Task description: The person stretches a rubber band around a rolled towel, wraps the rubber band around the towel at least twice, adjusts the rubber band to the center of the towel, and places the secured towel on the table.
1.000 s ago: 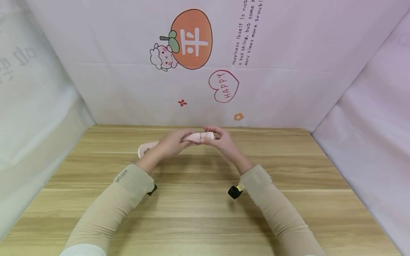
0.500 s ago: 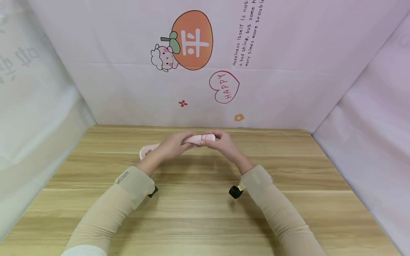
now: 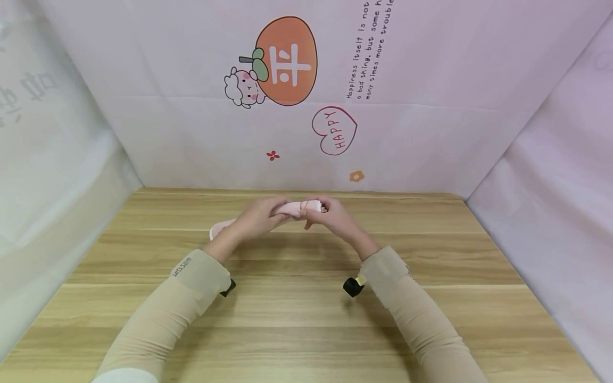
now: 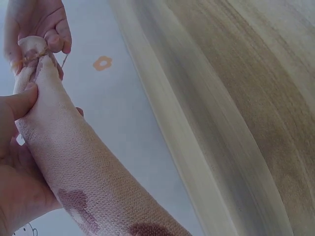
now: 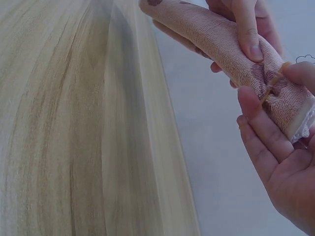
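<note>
Left hand (image 3: 258,217) curled round rolled towel (image 4: 93,147), right hand (image 3: 337,217) pinching band (image 5: 270,89) around it, brown patches (image 4: 75,200) clear only in wrist views

table (image 3: 297,330) shows striped pale wood | far wall (image 3: 431,138) bears orange fruit print (image 3: 306,53), red heart (image 3: 335,130), dark lettering (image 3: 370,53) | left wall (image 3: 62,154) carries faint grey marks (image 3: 42,86) | white right wall (image 3: 560,175) hangs in folds | light is soft

Bright, diffuse head view, pinkish tint at right, soft shadows on wooden table (image 3: 287,330), dimmer wrist views
</note>
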The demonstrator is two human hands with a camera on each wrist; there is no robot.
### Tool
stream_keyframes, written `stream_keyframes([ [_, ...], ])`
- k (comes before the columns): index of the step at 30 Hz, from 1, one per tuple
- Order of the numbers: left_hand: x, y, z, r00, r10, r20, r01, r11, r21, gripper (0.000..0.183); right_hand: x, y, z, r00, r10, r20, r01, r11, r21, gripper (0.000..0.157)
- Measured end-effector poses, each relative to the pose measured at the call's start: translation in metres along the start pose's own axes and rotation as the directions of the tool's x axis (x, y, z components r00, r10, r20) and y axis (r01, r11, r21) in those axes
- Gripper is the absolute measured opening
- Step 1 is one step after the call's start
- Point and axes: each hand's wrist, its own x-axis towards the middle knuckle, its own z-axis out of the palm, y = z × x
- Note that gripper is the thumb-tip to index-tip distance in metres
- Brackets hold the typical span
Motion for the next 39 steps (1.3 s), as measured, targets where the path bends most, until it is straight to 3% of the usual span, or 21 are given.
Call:
stream_keyframes([
  [12,0.001,0.000,0.004,0.999,0.011,0.037,-0.011,1.000,0.002,0.025,0.001,-0.002,0.002,0.999,0.042,-0.025,-0.044,0.995,-0.090,0.028],
  [21,0.001,-0.001,0.002,0.998,-0.060,-0.015,0.058,0.994,-0.095,0.025,0.000,-0.002,0.008,0.994,-0.037,-0.100,0.042,0.998,0.046,0.039],
  [27,0.000,0.000,-0.003,0.985,-0.164,-0.046,0.150,0.963,-0.225,0.027,0.000,-0.003,0.011,0.973,-0.082,-0.216,0.105,0.990,0.096,0.047],
  [32,0.000,0.002,-0.007,0.979,-0.187,-0.081,0.166,0.963,-0.212,0.029,-0.002,-0.005,0.015,0.942,-0.110,-0.318,0.152,0.982,0.109,0.037],
  [35,0.001,0.002,-0.008,0.978,-0.188,-0.093,0.165,0.964,-0.209,0.030,-0.003,-0.005,0.016,0.926,-0.129,-0.354,0.159,0.986,0.056,0.029],
  [39,0.001,0.003,-0.008,0.977,-0.182,-0.111,0.153,0.963,-0.224,0.030,-0.004,-0.003,0.018,0.921,-0.190,-0.340,0.160,0.980,-0.116,0.015],
])
